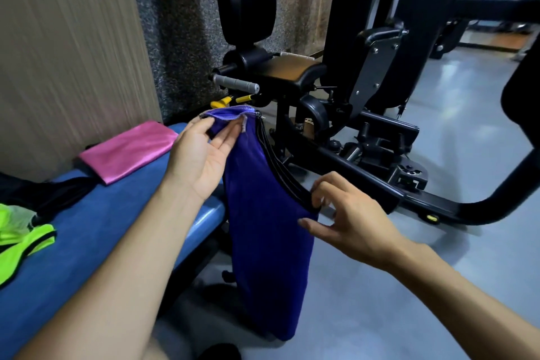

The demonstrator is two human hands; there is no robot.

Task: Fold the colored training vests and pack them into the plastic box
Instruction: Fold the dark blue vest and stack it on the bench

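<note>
A black gym machine (pixel 365 82) looms behind the blue counter (pixel 96 231) where a folded pink vest (pixel 128 149) waits. The blue vest (pixel 263 213) hangs off its edge, left hand (pixel 201 161) pinching the top, right hand (pixel 350 216) fingers nipping the black trim, likely straightening it for folding.

The vest (pixel 263 213) being held up is a deep blue-violet, edged with black trim along its curved opening and a paler lilac stitched hem at the top. On the blue padded surface (pixel 96 231) lie a folded vest in shiny pink (pixel 128 150), a neon yellow-green one (pixel 20 238) with thin black edging, and a black one (pixel 52 193). The gym machine (pixel 365 96) behind is black with a grey handle (pixel 236 84) and small yellow levers (pixel 230 100), standing on a pale grey floor (pixel 438 286) beside a beige, wood-streaked panel (pixel 67 47).
</note>
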